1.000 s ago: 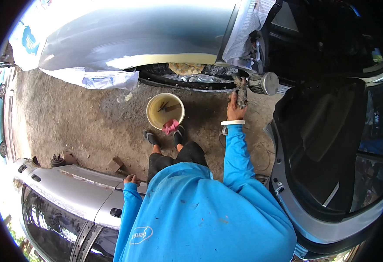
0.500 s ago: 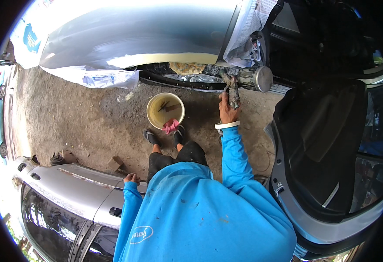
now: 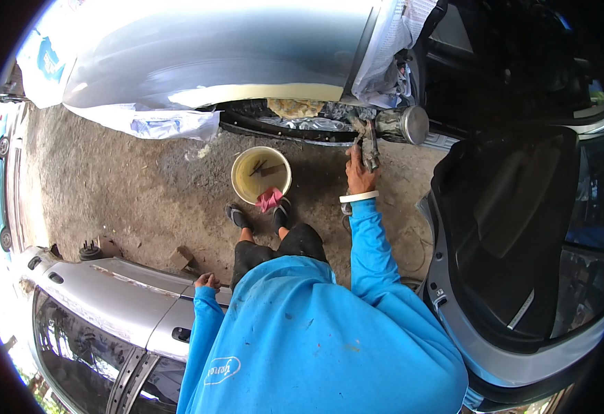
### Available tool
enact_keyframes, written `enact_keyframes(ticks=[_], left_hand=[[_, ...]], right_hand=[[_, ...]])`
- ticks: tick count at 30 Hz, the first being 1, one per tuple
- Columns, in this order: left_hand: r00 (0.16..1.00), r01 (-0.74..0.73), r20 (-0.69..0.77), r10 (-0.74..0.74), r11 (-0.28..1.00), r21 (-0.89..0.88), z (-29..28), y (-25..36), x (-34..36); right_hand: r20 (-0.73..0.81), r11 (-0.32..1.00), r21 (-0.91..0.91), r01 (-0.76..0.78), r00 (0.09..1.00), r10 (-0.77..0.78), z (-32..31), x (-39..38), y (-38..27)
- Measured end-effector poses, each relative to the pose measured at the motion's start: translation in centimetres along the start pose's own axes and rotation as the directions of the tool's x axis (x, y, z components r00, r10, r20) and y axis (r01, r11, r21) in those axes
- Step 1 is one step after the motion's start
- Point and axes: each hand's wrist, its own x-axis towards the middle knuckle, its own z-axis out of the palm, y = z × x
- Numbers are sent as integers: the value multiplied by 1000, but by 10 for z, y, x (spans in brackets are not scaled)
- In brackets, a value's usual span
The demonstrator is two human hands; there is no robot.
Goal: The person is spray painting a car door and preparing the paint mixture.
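My right hand (image 3: 361,174), at the end of an outstretched blue sleeve with a pale band at the wrist, is closed around the handle of a paint spray gun (image 3: 369,141). The gun's round metal cup (image 3: 414,125) points to the right. Beyond it is a silver-grey car panel (image 3: 233,52), with a pale yellow strip (image 3: 267,92) along its lower edge. Down at my left side hangs my left hand (image 3: 207,281), fingers curled in and nothing visible in them.
A cream bucket (image 3: 261,155) stands before my feet, with a pink cloth (image 3: 269,199) over its rim. Masking paper (image 3: 167,124) edges the panel. An open car door (image 3: 509,241) borders the right; another silver car (image 3: 119,293) stands behind me at left. A brown block (image 3: 181,258) lies beside it.
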Motion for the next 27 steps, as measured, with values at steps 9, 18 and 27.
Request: enact_keyframes(ticks=[9, 18, 27], left_hand=[[1000, -2, 15, 2, 999, -49, -1, 3, 0], [999, 7, -38, -6, 999, 41, -6, 3, 1], [1000, -12, 2, 12, 1000, 2, -6, 7, 1]], right_hand=[[-9, 1000, 10, -18, 1000, 18, 3, 17, 13], [-51, 989, -59, 136, 989, -139, 0, 16, 25], [-83, 997, -9, 72, 994, -72, -12, 32, 48]])
